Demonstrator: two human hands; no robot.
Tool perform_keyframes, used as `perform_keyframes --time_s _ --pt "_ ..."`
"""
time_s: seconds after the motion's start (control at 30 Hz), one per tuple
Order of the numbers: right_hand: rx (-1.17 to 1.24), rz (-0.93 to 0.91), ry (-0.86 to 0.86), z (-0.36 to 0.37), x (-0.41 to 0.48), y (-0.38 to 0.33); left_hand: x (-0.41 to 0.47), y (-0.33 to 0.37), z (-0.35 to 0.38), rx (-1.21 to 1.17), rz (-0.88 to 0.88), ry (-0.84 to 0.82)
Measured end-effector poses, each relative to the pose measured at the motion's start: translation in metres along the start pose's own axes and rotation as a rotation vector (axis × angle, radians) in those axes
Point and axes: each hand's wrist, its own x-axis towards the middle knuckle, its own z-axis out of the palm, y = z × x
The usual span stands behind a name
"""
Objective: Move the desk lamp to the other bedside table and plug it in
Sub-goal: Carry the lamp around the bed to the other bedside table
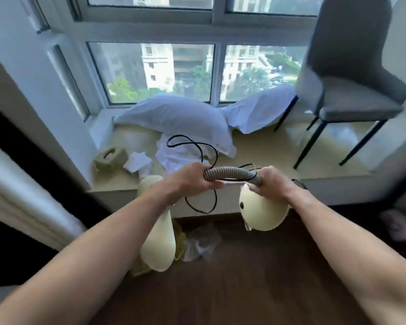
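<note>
I hold the desk lamp in the air in front of a window sill. Its grey flexible neck (227, 174) arches between my hands. My left hand (189, 181) grips the neck's left end, above the long cream lamp head (158, 245) that hangs down. My right hand (271, 182) grips the neck's right end, just above the round cream base (263, 207). The black cord (197, 146) loops loosely above and below my left hand. Its plug is not visible. No bedside table is in view.
A wide sill (267, 148) under the window carries two white pillows (178, 118), a tissue box (110, 158), crumpled paper (138, 161) and a grey chair (352, 95). Plastic bags (197, 245) lie on the dark wood floor (232, 289). A white wall edge (21, 195) stands at left.
</note>
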Motion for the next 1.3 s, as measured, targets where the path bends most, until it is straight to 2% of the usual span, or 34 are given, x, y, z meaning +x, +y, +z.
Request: perform_keyframes --time_s 0.17,0.47,0.7,0.8,0.97,1.1,1.17,1.2,1.3 --pt "0.076 0.164 0.045 -0.028 -0.071 0.170 0.094 0.144 0.079 0.051 0.144 -0.106" --pt "0.114 0.476 0.147 -0.041 -0.190 0.397 0.221 0.343 0.217 0.125 0.397 -0.305" --pt "0.196 0.855 0.199 -0.045 -0.302 0.595 0.331 0.537 0.360 0.167 0.618 -0.467" --pt "0.208 0.963 0.252 -0.051 -0.345 0.661 0.365 0.615 0.413 0.206 0.728 -0.559" --pt "0.278 1.203 0.284 -0.048 -0.442 0.758 0.393 0.752 0.515 0.282 0.874 -0.712" --pt "0.355 1.407 0.331 -0.041 -0.538 0.799 0.374 0.858 0.598 0.354 1.055 -0.814" --pt "0.374 1.458 0.344 -0.036 -0.558 0.805 0.369 0.875 0.615 0.373 1.126 -0.826" --pt "0.376 1.599 0.372 -0.030 -0.631 0.835 0.338 0.948 0.685 0.385 1.254 -0.901" --pt "0.361 1.644 0.367 -0.023 -0.679 0.852 0.323 0.987 0.723 0.416 1.324 -0.946"
